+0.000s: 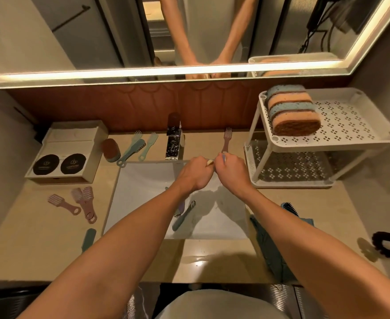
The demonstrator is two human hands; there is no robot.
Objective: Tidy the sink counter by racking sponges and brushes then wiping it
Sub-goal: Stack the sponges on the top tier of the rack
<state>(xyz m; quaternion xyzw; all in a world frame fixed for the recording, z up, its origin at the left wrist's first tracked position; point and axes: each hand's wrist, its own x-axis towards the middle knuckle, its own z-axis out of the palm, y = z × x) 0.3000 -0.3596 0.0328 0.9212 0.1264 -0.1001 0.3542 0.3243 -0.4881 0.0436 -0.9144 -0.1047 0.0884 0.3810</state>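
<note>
Warm, dim amber light fills the scene — its brightest source is the glowing LED strip along the wall mirror's lower edge, blown out to near white. Below that strip, soft shadows of both forearms fall across the white rectangular sink basin. Wide-angle distortion bends the mirror's ends — corners go dark and soft.

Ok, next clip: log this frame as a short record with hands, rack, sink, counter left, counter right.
hands: left hand and right hand closed, meeting over the sink's back edge, each gripping a small item I cannot identify
rack: two-tier white rack; sponges stacked on top tier
sink: teal brush lying in the basin
counter left: pink brushes, teal brushes
counter right: grey-green cloth, black hairbrush
</note>
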